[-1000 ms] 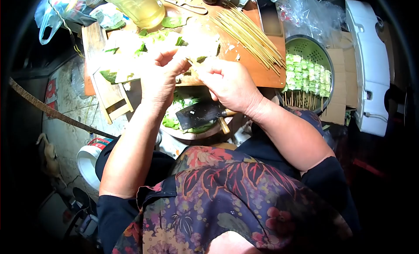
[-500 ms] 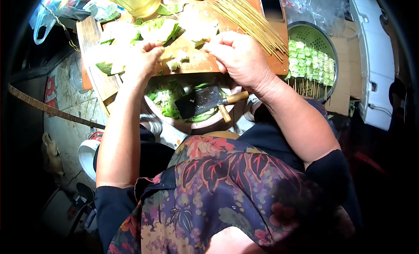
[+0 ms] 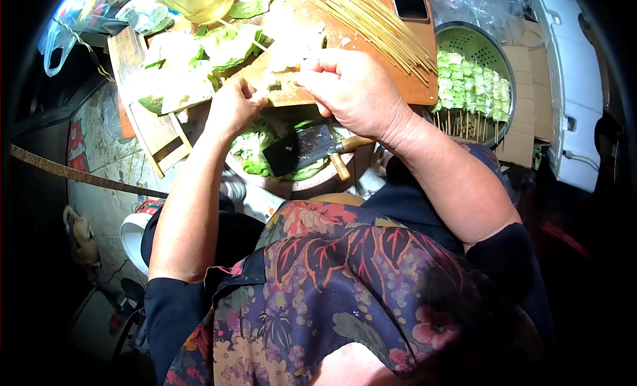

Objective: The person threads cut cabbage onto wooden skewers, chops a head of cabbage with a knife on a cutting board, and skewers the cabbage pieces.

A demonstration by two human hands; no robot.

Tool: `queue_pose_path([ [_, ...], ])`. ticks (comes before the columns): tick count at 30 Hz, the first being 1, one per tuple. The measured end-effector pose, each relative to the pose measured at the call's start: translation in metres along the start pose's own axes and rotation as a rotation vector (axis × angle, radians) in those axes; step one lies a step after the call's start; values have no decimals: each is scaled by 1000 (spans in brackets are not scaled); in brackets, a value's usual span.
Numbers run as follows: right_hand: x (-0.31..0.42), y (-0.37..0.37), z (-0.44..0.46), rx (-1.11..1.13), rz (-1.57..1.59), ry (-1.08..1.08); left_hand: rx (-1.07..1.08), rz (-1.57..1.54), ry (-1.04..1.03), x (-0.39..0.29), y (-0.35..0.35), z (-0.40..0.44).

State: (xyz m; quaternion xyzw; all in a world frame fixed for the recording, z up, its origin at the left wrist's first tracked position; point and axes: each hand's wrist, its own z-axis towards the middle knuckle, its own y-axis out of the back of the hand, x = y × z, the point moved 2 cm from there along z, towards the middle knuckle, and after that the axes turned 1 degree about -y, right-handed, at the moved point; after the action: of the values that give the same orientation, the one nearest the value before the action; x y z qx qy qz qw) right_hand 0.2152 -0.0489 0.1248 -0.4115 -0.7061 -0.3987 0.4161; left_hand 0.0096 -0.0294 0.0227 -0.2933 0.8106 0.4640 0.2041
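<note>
My left hand (image 3: 236, 107) is at the near edge of the wooden board (image 3: 423, 92), thumb and fingers pinched together; what they hold, if anything, is hidden. Over the same edge, my right hand (image 3: 361, 90) has its fingers curled against the thumb, and I cannot make out anything between them. Pale green cabbage leaves (image 3: 229, 47) lie on the board beyond my left hand, partly washed out by glare. Small leaf scraps (image 3: 273, 84) lie between the hands. Bamboo skewers (image 3: 378, 34) are spread beyond my right hand.
Below the board, a cleaver (image 3: 298, 150) rests across a basin (image 3: 325, 180) of cabbage leaves. At right, a green colander (image 3: 464, 35) holds cabbage skewers (image 3: 471, 87) beside cardboard (image 3: 527, 100). A phone (image 3: 409, 2) and a yellowish clear container (image 3: 202, 6) sit at the back.
My left hand has moved down and right to the board's near edge. The right hand has shifted slightly left and down, still with curled fingers. The view has shifted a little.
</note>
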Motion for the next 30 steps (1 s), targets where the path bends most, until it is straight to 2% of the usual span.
queue_pose_path([
  [2, -1, -1, -1, 27, 12, -13, 59, -488, 140, 15, -1, 6],
  [5, -7, -3, -1, 57, -102, -1, -12, -1050, 124, 4, 30, 0],
  [6, -6, -5, -3, 61, -118, 53, -19, -1046, 122, 6, 37, 1],
  [7, -7, -7, -5, 64, -134, 108, -93, -1202, 121, 10, 45, 3],
  [8, -11, -10, -6, 110, -86, 56, -170, -1356, 118, 13, 52, 4],
  [12, -4, -13, -8, 141, -75, 32, -234, -1490, 109, 18, 63, 8],
  [19, -3, -15, -9, 129, -78, 66, -328, -1541, 109, 19, 72, 8],
  [22, -4, -14, -8, 141, -43, 51, -351, -1429, 21, 8, 73, 4],
  [24, -3, -14, -8, 142, -59, 41, -449, -1300, -28, -1, 74, -1],
  [27, -7, -16, -9, 130, -33, 27, -360, -1249, -129, 4, 76, 3],
  [30, -8, -18, -13, 119, 24, 28, -353, -1224, -143, 7, 74, 5],
])
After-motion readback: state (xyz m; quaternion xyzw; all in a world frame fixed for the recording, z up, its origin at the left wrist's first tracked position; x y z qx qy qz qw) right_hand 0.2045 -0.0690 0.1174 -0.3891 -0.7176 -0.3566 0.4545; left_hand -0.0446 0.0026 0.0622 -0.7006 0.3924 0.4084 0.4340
